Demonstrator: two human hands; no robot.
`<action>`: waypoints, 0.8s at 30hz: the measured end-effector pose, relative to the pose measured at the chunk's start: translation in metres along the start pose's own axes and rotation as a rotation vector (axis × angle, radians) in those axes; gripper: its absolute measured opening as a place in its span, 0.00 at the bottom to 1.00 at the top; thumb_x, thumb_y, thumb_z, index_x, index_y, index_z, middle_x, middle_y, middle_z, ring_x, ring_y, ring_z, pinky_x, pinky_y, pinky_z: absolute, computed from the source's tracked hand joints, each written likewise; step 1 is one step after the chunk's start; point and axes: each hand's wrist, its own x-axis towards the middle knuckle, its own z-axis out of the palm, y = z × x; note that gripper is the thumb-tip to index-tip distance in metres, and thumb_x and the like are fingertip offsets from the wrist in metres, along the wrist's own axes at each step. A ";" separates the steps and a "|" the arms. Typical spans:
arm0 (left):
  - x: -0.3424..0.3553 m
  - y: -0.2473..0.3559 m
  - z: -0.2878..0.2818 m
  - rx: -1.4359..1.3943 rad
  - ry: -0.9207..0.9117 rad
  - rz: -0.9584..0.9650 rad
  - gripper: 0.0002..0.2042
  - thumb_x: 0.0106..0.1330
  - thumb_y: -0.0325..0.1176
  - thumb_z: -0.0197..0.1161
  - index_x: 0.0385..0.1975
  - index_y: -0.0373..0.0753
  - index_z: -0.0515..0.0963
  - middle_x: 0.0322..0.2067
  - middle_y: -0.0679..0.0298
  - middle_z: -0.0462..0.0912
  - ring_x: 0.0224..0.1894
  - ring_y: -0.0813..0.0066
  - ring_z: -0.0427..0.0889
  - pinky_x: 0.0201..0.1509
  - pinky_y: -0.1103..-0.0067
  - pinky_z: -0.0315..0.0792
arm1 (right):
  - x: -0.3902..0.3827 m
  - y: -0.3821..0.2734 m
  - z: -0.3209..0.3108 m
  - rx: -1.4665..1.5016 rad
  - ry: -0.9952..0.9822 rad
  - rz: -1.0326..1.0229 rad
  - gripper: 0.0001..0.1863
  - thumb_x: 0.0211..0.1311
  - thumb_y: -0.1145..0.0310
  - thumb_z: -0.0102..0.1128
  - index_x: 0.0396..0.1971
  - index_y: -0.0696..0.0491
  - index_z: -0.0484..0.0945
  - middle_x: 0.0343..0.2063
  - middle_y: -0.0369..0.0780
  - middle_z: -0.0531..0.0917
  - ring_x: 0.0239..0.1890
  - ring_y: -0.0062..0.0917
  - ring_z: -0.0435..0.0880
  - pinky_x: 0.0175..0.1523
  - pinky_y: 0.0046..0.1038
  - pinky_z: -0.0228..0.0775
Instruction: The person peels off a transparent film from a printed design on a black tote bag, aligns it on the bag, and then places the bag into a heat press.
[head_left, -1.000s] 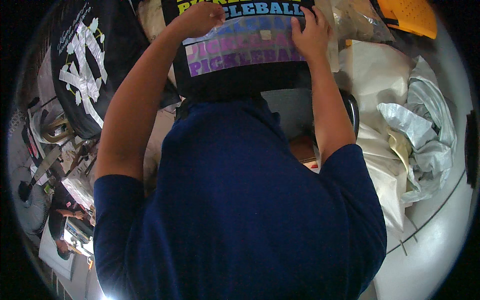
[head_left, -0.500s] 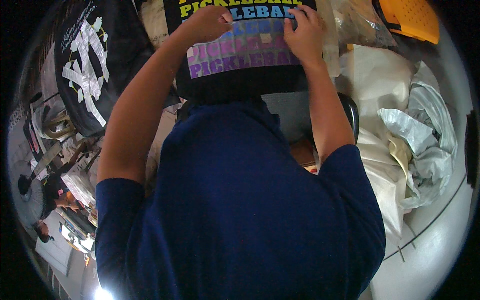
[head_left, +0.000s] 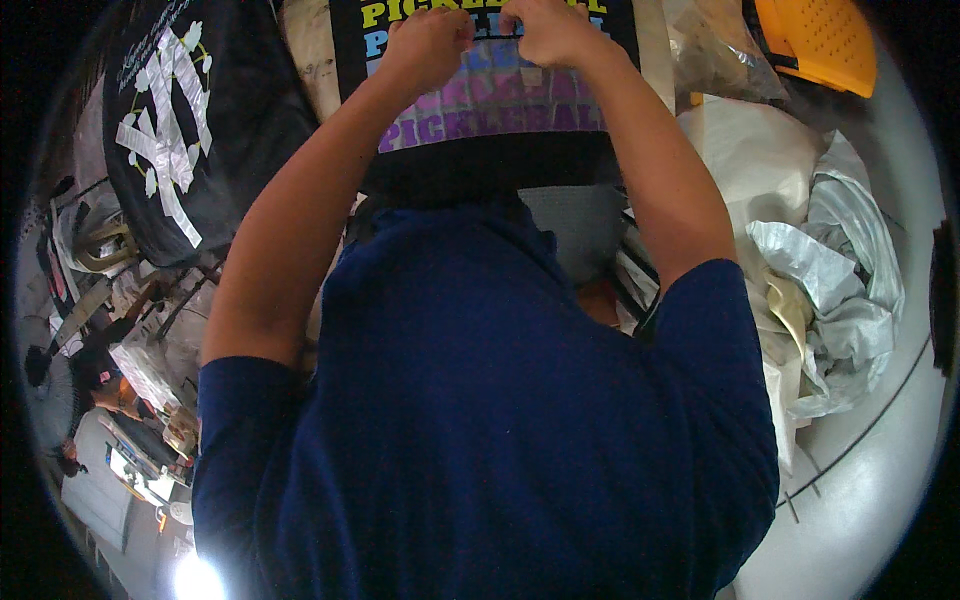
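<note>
A black cloth (head_left: 480, 165) with rows of yellow, blue, pink and purple block lettering lies before me at the top of the view. A translucent film (head_left: 480, 115) seems to cover its lower rows, and a small pale patch (head_left: 531, 76) sits on it. My left hand (head_left: 432, 48) is over the left part of the lettering, fingers curled together. To its right, my right hand (head_left: 550, 32) rests over the blue row, its fingers bent in a pinch toward the left. Whatever either hand pinches is too small or hidden to make out.
Left of the cloth hangs a black fabric piece (head_left: 240, 110) with shiny white strips. At right are a clear plastic bag (head_left: 725, 50), an orange perforated plastic piece (head_left: 825, 40), cream sheeting (head_left: 745, 150) and a crumpled silvery bag (head_left: 850, 340). Another person (head_left: 55, 400) is at far left.
My right hand has moved left, close to my left hand, and its spread fingers have curled in. My left hand has shifted slightly right.
</note>
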 end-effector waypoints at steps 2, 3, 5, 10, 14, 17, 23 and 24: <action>-0.006 0.001 0.004 0.035 0.045 -0.009 0.05 0.65 0.34 0.61 0.37 0.45 0.79 0.39 0.63 0.82 0.49 0.58 0.79 0.52 0.61 0.69 | 0.000 -0.004 -0.008 0.077 -0.038 -0.012 0.19 0.48 0.82 0.60 0.43 0.58 0.84 0.43 0.50 0.84 0.47 0.39 0.83 0.50 0.36 0.75; -0.010 0.001 0.006 0.053 0.067 -0.014 0.05 0.65 0.34 0.61 0.38 0.45 0.78 0.40 0.64 0.81 0.50 0.59 0.78 0.54 0.61 0.68 | 0.001 -0.007 -0.009 0.041 -0.051 -0.002 0.19 0.49 0.82 0.60 0.43 0.58 0.84 0.42 0.50 0.84 0.47 0.39 0.84 0.50 0.36 0.75; -0.014 0.000 0.011 0.057 0.143 0.022 0.05 0.65 0.34 0.61 0.38 0.46 0.78 0.40 0.66 0.80 0.51 0.60 0.77 0.55 0.60 0.66 | 0.004 -0.013 -0.011 -0.032 -0.076 0.018 0.18 0.49 0.83 0.60 0.43 0.58 0.83 0.42 0.50 0.84 0.46 0.38 0.84 0.49 0.37 0.76; -0.020 -0.001 0.021 0.029 0.252 0.060 0.05 0.65 0.34 0.61 0.38 0.48 0.76 0.40 0.67 0.79 0.50 0.61 0.76 0.54 0.60 0.64 | 0.001 -0.023 -0.023 0.030 -0.138 0.107 0.14 0.52 0.82 0.60 0.40 0.57 0.84 0.39 0.47 0.85 0.42 0.37 0.84 0.47 0.37 0.76; -0.022 0.001 0.023 0.063 0.289 0.072 0.05 0.64 0.32 0.60 0.38 0.48 0.76 0.40 0.67 0.79 0.50 0.60 0.76 0.54 0.60 0.64 | 0.005 -0.025 -0.023 -0.039 -0.159 0.084 0.12 0.52 0.80 0.62 0.37 0.56 0.85 0.37 0.45 0.85 0.39 0.33 0.84 0.45 0.35 0.75; -0.022 -0.002 0.025 0.098 0.289 0.082 0.06 0.63 0.31 0.61 0.39 0.48 0.75 0.40 0.67 0.79 0.50 0.59 0.75 0.54 0.60 0.64 | 0.009 -0.028 -0.027 -0.075 -0.185 0.069 0.11 0.51 0.79 0.63 0.37 0.56 0.85 0.34 0.44 0.85 0.37 0.32 0.84 0.43 0.35 0.75; -0.023 0.005 0.020 0.100 0.266 0.062 0.08 0.61 0.31 0.62 0.39 0.48 0.75 0.41 0.66 0.78 0.51 0.60 0.75 0.54 0.60 0.64 | 0.018 -0.021 -0.022 -0.039 -0.200 0.100 0.10 0.52 0.79 0.63 0.36 0.56 0.85 0.32 0.44 0.84 0.35 0.31 0.82 0.42 0.35 0.75; -0.023 0.006 0.019 0.088 0.277 0.066 0.08 0.61 0.31 0.63 0.39 0.48 0.75 0.41 0.66 0.78 0.51 0.60 0.75 0.54 0.60 0.64 | 0.017 -0.021 -0.021 -0.046 -0.194 0.101 0.10 0.53 0.78 0.62 0.36 0.57 0.84 0.32 0.44 0.84 0.34 0.31 0.82 0.42 0.34 0.74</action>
